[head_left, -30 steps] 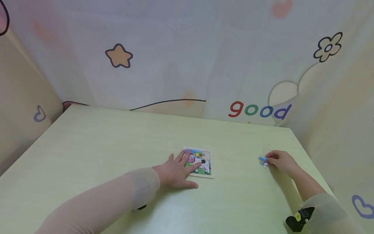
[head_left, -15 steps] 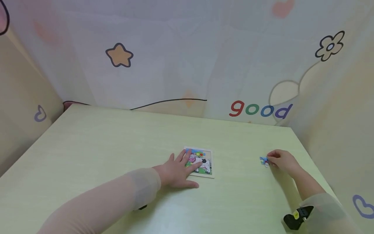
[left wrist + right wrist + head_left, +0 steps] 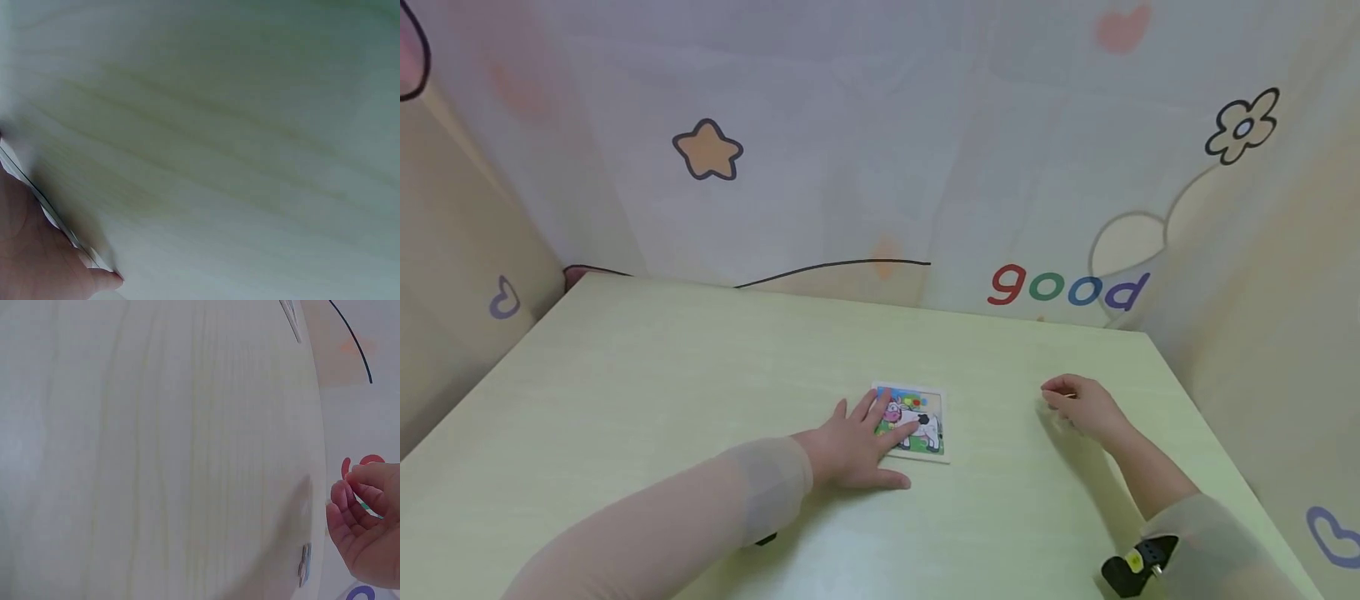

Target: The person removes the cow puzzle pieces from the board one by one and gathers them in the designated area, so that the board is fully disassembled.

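Note:
A small framed cow picture puzzle (image 3: 932,429) lies on the table in the head view. My left hand (image 3: 857,450) rests flat across its left half with the fingers spread, covering part of the picture. In the left wrist view that hand (image 3: 37,244) shows only at the lower left corner, beside a thin edge of the frame. My right hand (image 3: 1090,410) hovers to the right of the puzzle, fingers loosely bent and fingertips close together. The right wrist view shows no piece between its fingertips (image 3: 347,481). A small puzzle piece (image 3: 304,565) lies on the table below that hand.
The pale wood-grain table (image 3: 700,358) meets a printed cloth backdrop (image 3: 850,167) at the back, with cloth at both sides too. A black wrist camera (image 3: 1138,567) sits at the right sleeve.
My right hand has moved left and slightly up from where it pinched a blue puzzle piece. The piece is hidden in the head view now. The left hand stays on the puzzle.

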{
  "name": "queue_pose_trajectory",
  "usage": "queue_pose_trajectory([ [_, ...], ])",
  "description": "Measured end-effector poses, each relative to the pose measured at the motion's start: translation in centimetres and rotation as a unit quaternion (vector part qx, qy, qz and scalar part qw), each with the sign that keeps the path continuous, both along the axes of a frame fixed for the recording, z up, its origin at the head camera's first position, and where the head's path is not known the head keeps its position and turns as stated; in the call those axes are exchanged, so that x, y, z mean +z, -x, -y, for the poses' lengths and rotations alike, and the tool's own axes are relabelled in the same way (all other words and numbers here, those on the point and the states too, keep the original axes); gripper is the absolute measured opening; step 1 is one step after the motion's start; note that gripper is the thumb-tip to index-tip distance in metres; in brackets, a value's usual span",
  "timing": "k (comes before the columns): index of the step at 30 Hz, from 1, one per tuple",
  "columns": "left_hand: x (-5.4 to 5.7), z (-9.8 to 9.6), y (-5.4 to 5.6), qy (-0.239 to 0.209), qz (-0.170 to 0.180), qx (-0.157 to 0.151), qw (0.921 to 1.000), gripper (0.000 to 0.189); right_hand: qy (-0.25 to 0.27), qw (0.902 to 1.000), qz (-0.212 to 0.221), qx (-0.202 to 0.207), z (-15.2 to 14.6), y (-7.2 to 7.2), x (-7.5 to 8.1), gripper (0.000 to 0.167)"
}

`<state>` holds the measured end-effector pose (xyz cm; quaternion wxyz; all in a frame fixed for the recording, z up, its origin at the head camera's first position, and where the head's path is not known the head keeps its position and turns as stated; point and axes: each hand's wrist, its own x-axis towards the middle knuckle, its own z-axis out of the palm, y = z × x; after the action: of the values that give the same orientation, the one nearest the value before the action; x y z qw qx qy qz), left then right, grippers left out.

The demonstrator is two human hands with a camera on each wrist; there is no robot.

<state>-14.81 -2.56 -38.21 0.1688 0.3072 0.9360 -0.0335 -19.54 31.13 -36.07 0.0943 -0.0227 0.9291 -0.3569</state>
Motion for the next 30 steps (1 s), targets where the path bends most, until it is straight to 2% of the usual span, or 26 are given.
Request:
queue_pose_trajectory([
  [6, -0.1, -0.1, 0.1, 0.002, -0.001, 0.000, 1.0000, 0.077, 0.044, 0.9981, 0.032, 0.027, 2.6, 0.5, -0.2, 0.031],
  [14, 0.1, 0.0, -0.1, -0.004, 0.001, -0.002, 1.0000, 0.077, 0.064, 0.9957, 0.051, 0.044, 6.3, 0.9, -0.9, 0.028],
  [20, -0.8, -0.1, 0.1, -0.001, 0.006, -0.001, 1.0000, 0.078, 0.055, 0.9948, 0.062, 0.060, 8.8, 1.1, -1.7, 0.025],
  [24, -1.3, -0.1, 0.3, -0.009, 0.005, -0.001, 0.9999, 0.078, 0.037, 0.9952, 0.065, 0.064, 10.1, 1.1, -1.7, 0.024],
  [30, -0.3, -0.2, 0.1, -0.006, 0.006, 0.003, 1.0000, 0.078, 0.015, 0.9954, 0.062, 0.071, 11.3, 1.0, -1.4, 0.024],
])
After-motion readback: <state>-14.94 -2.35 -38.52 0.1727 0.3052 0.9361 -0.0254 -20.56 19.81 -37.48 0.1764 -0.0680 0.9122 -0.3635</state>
